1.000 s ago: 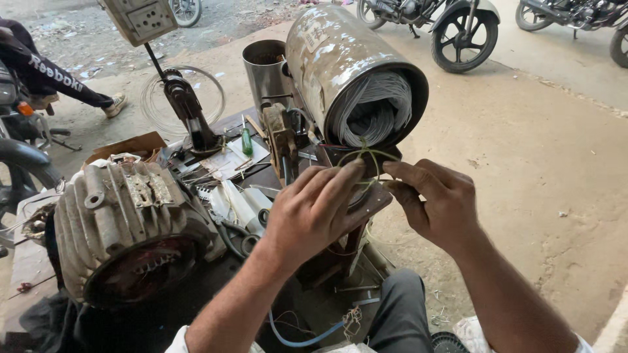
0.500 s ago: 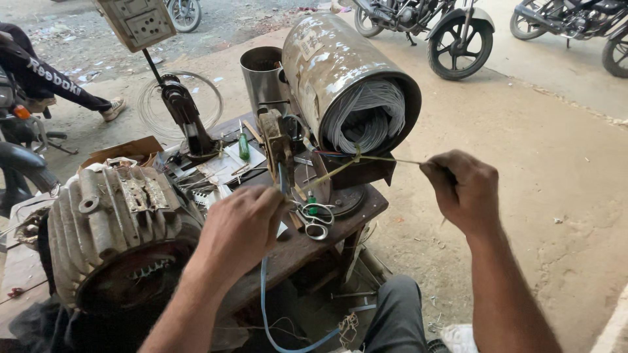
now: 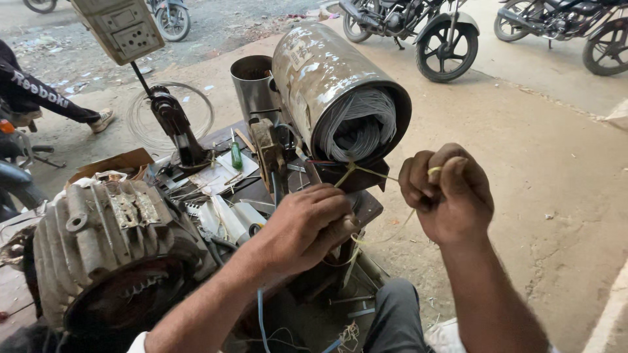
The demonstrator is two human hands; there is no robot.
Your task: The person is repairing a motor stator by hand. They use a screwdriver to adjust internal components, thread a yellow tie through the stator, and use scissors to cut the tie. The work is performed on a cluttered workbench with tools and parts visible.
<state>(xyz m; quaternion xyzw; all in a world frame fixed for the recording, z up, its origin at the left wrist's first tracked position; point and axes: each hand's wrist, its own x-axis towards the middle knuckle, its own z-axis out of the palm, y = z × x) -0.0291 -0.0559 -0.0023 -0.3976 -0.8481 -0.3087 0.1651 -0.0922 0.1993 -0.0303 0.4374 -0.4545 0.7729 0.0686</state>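
Outdoor workbench [image 3: 216,176]. Yellow cord [image 3: 373,171] taut, running sideways from motor winding [image 3: 360,127]; right hand [image 3: 448,193] fisted on it, left hand [image 3: 307,225] pinching.

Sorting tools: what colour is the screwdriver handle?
Green, in the head view.

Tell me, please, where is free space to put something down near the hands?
Bare concrete floor lies right of the right hand, up to the motorcycles. The workbench between the finned motor and the cylinder is crowded with tools.
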